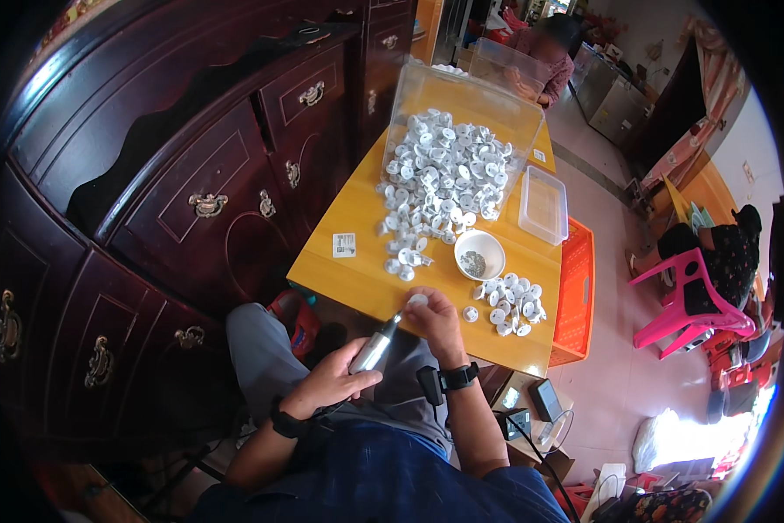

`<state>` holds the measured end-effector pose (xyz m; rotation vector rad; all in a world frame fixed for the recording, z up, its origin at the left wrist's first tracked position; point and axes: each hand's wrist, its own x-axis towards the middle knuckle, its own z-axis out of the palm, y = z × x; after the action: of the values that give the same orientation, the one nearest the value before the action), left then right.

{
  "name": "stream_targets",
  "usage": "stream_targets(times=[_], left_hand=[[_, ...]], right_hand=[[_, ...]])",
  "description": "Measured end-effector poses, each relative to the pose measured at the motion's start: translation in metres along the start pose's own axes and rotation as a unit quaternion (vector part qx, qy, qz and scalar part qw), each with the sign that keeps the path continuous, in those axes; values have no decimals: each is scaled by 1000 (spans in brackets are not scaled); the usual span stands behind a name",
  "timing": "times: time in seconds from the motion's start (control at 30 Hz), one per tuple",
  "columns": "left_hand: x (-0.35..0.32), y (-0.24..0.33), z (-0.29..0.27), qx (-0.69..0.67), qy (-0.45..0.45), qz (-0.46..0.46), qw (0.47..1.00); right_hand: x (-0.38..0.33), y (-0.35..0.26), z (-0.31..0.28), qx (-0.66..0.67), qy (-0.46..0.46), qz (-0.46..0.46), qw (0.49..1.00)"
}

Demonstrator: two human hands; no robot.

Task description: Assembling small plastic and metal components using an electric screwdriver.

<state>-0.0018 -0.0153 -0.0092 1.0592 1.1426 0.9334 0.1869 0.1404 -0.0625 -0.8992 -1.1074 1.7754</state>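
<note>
Two-handed work at the near edge of a yellow table (344,281). The left hand (344,373) was wrapped around the barrel of a silver driver (372,351), whose dark, tapered nose pointed up and away toward the other hand. The right hand (438,319), just ahead of the left and to its right, pinched a small white part (417,300) between thumb and fingers. The driver's tip stood at this part; whether the two touched was too small to tell. A black band encircled each wrist.

Directly beyond the hands, a large heap of similar white pieces (449,161) spilled toward them from a clear bin (533,118). Ahead and slightly right of the right hand stood a white bowl (498,250) containing small metal bits (472,263). A smaller cluster of white pieces (524,307) lay near the right hand, on its right side. Farther off in that direction were a shallow clear container (544,205) and, beside the table, an orange basket (581,270). A dark wooden cabinet (178,161) rose to the left of both hands. At the far end, well apart from them, sat another person (549,65).
</note>
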Motion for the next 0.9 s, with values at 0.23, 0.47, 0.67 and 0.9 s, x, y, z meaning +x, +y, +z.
stream_targets(times=[0.23, 0.47, 0.67, 0.9], left_hand=[[4, -3, 1, 3, 4, -7, 1000], [8, -5, -1, 4, 2, -8, 1000], [8, 0, -2, 4, -14, -26, 1000], [10, -5, -3, 7, -15, -21, 1000]], right_hand=[[0, 5, 4, -3, 7, -11, 1000], [0, 9, 7, -41, 39, -27, 998], [-1, 12, 10, -67, 56, -42, 995], [-1, 14, 9, -97, 59, -52, 992]])
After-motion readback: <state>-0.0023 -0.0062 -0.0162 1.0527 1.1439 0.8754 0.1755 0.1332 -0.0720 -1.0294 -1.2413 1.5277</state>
